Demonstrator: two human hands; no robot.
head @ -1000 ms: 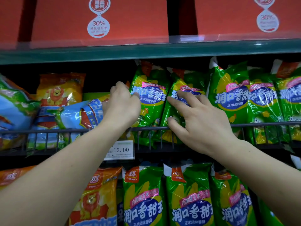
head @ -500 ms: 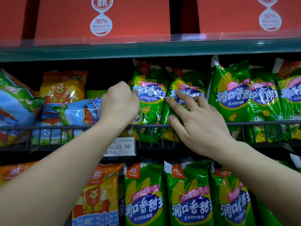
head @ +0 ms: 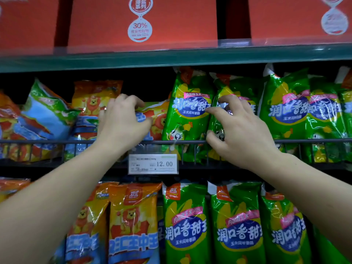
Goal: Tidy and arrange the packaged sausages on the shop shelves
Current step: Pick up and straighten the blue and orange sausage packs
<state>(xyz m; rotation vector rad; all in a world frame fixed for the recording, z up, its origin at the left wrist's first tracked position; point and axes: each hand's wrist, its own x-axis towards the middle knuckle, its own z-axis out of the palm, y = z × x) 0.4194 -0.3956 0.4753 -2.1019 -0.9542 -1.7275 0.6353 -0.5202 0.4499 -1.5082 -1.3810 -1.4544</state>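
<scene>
**Two hands re-grip sausage packets on the middle shelf**

The orange-and-blue packet (head: 156,117) lies on its side behind the shelf's front rail (head: 57,141), above the price tag (head: 153,164). Its right end meets the first green packet (head: 190,111), and an upright lion packet (head: 95,96) stands to its left.

A second ago the left hand (head: 122,122) was a closed fist nearer the green row. It has since shifted left along the rail, and its fingers (head: 129,98) now curl over the lying packet's top edge, gripping it.

The right hand (head: 245,134) earlier lay flat, fingers straight, on the second green packet (head: 238,84). Those fingers (head: 231,101) are now bent, pinching the packet near its left edge against the thumb below. The green row stands upright as before.

Judged from this, pressing has given way to grasping. The lying packet is probably about to be stood up or drawn toward its own kind, while the right hand steadies the green row. The slumped packets (head: 43,115) toward the shelf's left end remain untidy. Red boxes (head: 142,20) fill the shelf above.
</scene>
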